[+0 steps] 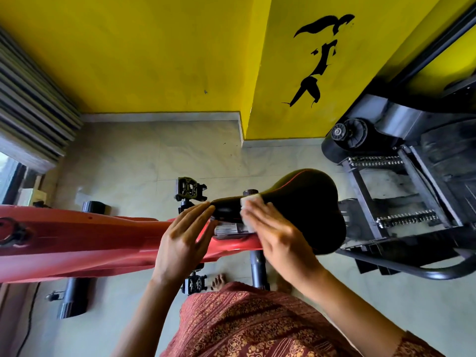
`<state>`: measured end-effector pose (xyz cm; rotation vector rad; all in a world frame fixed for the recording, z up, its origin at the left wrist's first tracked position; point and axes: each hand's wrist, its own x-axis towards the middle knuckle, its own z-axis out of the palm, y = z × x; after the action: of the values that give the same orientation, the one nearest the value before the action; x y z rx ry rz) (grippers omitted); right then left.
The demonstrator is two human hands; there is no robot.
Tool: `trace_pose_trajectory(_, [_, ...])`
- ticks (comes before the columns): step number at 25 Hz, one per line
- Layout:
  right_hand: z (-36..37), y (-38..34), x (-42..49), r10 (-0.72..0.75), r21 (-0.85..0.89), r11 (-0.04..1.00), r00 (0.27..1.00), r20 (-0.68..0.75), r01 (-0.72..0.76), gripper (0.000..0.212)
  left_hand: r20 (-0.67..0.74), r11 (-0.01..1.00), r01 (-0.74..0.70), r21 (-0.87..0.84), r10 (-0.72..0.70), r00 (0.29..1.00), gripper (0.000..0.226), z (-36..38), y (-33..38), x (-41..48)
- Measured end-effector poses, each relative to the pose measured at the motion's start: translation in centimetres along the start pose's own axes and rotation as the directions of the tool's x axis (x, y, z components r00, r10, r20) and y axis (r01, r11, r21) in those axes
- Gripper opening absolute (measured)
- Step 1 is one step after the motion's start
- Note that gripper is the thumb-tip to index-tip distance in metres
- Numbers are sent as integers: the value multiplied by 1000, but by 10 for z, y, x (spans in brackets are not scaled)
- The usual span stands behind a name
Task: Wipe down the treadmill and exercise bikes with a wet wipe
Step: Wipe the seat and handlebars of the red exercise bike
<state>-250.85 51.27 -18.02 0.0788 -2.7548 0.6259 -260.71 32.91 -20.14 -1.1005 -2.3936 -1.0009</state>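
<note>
My right hand (278, 235) flat on the saddle (306, 197), fingers straight and together, white wipe (248, 201) pressed beneath, peeking out at their 12 o'clock, left hand (183, 235) open, straight fingers touching the saddle nose at 9 o'clock

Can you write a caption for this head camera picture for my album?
The right hand presses a white wipe on the black saddle; the left hand touches its nose.

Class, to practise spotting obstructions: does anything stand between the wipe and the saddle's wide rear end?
Nothing visible does. The right hand presses the wipe on the saddle, whose surface toward the rear is bare; the left hand touches its narrow end.
</note>
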Motion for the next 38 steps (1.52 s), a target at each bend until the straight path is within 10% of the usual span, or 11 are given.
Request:
trace_pose_trajectory(4, [17,-2,24,158,-85,983,985,-74,-164,65,11,999,-9,-42,10,1000,27,-1,-7,-1])
trace_pose_trajectory(10, [39,-32,22,-175,-93,980,984,29,177,39,39,998,37,-54,-35,999,30,-7,-19,-7])
trace_pose_trajectory(20, [15,9,-11,-156,-88,983,986,51,160,84,31,989,-81,-120,86,996,33,6,-4,4])
trace_pose_trajectory(33, [-20,56,-110,-246,-414,891,965,-96,186,34,26,975,-213,-59,215,976,25,41,31,18])
trace_pose_trajectory(38, [-19,70,-129,-119,-295,955,923,-365,6,21,69,976,-211,-52,215,974,28,52,47,29])
